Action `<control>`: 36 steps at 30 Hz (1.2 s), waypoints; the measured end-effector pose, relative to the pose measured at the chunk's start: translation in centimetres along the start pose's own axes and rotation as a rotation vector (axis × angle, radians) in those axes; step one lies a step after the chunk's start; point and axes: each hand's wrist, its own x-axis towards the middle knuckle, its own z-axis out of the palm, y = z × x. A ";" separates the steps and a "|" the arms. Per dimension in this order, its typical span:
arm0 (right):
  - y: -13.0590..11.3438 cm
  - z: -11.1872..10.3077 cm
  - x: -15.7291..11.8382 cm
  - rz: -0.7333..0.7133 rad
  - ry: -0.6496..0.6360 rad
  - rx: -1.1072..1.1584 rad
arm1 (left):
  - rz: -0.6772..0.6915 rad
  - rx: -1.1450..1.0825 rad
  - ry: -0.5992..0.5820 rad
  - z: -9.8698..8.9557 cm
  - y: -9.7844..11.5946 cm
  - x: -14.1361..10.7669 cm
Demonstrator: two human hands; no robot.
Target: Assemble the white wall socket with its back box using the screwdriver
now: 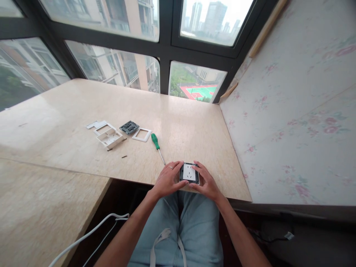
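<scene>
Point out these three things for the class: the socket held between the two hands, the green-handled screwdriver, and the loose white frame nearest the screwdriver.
Socket (188, 171): head view, on its white face.
Screwdriver (156, 143): head view, on its green handle.
White frame (147, 135): head view, on its right-hand rim.

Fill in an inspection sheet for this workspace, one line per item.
Surface: pale marbled ledge, with parts spread on its left half.
Work items: socket with white centre and dark rim, held at the ledge's near edge.
Clutter: green-handled screwdriver, white box, dark plate, white frame, small dark pieces.
Hands: left hand and right hand grip opposite sides of the socket.
Cables: white cable at lower left; dark cable at lower right.
Surroundings: windows ahead, floral wall on the right.
</scene>
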 end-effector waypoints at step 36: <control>-0.2 -0.2 -0.4 0.076 0.027 0.372 | 0.115 -0.081 0.116 0.3 -1.0 -0.6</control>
